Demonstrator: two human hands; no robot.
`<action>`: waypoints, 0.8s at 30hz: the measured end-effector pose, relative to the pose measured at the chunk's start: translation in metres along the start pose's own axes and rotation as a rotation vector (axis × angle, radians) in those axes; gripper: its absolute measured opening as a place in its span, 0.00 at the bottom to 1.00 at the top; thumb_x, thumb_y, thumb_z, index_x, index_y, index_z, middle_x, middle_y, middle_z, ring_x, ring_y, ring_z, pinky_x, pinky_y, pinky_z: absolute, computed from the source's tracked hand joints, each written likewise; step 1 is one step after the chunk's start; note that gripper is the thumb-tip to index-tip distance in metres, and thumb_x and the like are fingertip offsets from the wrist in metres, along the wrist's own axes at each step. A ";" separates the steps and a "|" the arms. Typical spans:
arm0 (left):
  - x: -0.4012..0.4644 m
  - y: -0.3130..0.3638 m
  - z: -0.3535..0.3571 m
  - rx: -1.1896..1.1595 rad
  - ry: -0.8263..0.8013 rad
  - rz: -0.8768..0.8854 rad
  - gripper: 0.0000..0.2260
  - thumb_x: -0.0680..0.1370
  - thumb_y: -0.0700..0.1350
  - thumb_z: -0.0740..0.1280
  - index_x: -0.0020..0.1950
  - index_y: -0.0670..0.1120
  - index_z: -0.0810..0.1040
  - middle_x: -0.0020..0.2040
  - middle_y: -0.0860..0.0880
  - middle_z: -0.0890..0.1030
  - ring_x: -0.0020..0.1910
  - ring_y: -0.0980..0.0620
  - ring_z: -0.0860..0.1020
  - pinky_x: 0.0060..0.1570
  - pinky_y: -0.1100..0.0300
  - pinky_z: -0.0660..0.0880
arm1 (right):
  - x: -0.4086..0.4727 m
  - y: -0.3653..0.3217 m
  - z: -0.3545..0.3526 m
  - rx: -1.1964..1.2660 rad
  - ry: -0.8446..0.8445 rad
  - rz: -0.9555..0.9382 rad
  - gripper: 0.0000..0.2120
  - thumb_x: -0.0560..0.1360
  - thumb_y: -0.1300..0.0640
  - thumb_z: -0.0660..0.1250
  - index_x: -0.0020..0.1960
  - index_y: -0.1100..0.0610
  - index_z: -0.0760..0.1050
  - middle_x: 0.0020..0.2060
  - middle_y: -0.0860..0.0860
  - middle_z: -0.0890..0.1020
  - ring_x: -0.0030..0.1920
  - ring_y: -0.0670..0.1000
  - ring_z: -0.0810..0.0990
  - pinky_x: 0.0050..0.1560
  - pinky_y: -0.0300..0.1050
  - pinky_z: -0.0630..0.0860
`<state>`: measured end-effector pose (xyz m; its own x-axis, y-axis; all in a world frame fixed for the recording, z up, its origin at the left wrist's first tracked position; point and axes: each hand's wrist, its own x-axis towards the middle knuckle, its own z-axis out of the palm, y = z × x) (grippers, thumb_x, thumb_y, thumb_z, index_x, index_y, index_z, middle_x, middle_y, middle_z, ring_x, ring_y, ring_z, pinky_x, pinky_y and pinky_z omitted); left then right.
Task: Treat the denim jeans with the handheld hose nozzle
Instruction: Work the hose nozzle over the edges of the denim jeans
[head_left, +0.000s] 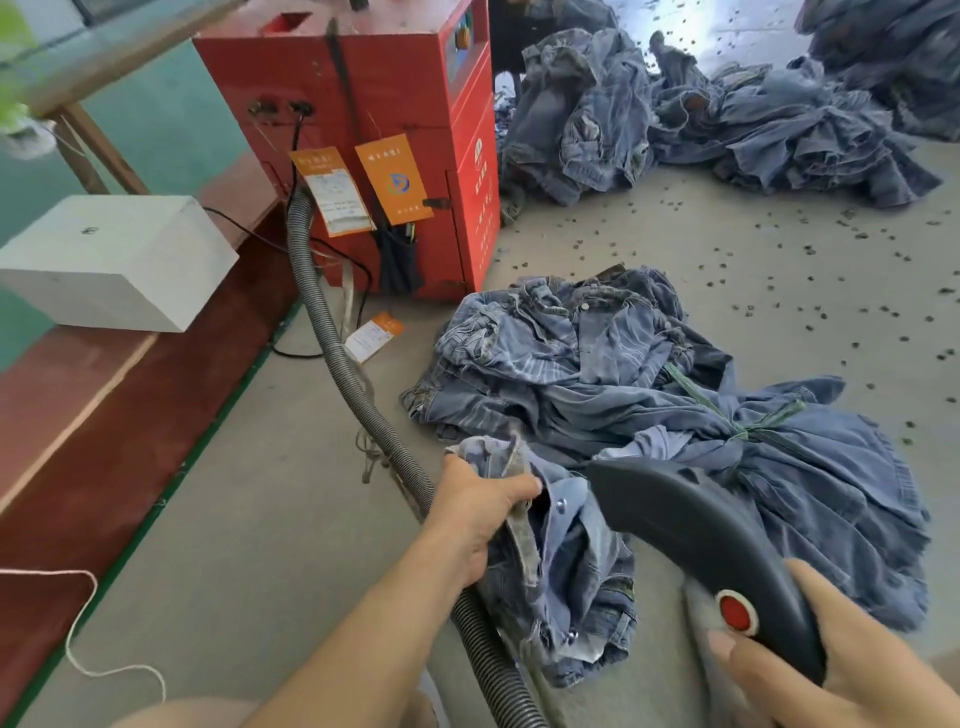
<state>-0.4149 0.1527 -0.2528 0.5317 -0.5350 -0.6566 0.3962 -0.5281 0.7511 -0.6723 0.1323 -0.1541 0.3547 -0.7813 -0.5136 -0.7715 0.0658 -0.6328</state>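
Faded blue denim jeans (561, 561), soft and floppy, are gripped at the waistband by the left hand (478, 512); the dark plastic hose nozzle (701, 540) is held by the right hand (810, 670), lower right.

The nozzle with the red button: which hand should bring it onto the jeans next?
The right hand: it already grips the nozzle, whose tip points at the jeans. The left hand is busy holding those jeans up by the waistband.

1 head camera looks steeply down, close over the floor (270, 519).
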 end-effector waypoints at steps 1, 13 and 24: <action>0.001 -0.001 0.001 -0.013 -0.012 0.016 0.20 0.70 0.34 0.78 0.60 0.41 0.77 0.53 0.40 0.85 0.49 0.45 0.84 0.58 0.42 0.81 | -0.001 0.002 -0.002 0.014 0.024 -0.001 0.17 0.68 0.56 0.82 0.49 0.46 0.77 0.40 0.50 0.85 0.43 0.49 0.83 0.48 0.50 0.77; -0.001 0.017 -0.011 -0.529 -0.362 -0.108 0.17 0.86 0.50 0.59 0.72 0.46 0.74 0.60 0.41 0.85 0.54 0.44 0.86 0.52 0.46 0.84 | -0.006 0.005 0.013 0.005 0.003 -0.045 0.17 0.71 0.45 0.78 0.51 0.39 0.71 0.46 0.19 0.74 0.48 0.23 0.75 0.47 0.32 0.75; -0.008 0.012 -0.002 -0.493 -0.436 -0.060 0.18 0.87 0.51 0.56 0.71 0.43 0.74 0.63 0.38 0.83 0.63 0.39 0.82 0.59 0.40 0.81 | 0.025 -0.031 -0.007 0.188 -0.052 -0.102 0.13 0.79 0.45 0.69 0.49 0.54 0.70 0.25 0.53 0.78 0.23 0.52 0.76 0.27 0.41 0.73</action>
<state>-0.4127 0.1521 -0.2379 0.1873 -0.7866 -0.5883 0.7674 -0.2567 0.5875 -0.6430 0.1060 -0.1430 0.4562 -0.7574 -0.4673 -0.6198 0.1064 -0.7775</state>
